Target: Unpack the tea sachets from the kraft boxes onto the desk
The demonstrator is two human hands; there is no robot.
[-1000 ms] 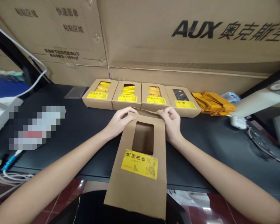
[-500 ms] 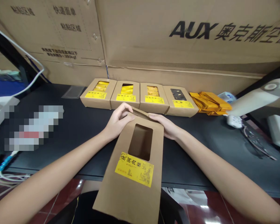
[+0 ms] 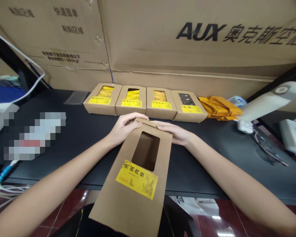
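Observation:
A brown kraft carton (image 3: 128, 197) with a cut-out window and a yellow label lies tilted over the front edge of the black table (image 3: 84, 148). My left hand (image 3: 123, 128) curls its fingers round the carton's far left corner and top flap. My right hand (image 3: 176, 133) lies flat with fingers stretched along the carton's far right edge, partly behind it. Through the window the carton looks empty.
A row of several filled window cartons (image 3: 143, 103) stands at the back of the table, with a pile of yellow sachets (image 3: 220, 107) to their right. Large cardboard boxes (image 3: 187, 42) form the back wall. A white device (image 3: 273, 98) and cables sit right; a blurred item lies left.
The carton has swung its near end to the left and its top has tipped down. My right hand went from pinching the top flap to lying flat along the edge.

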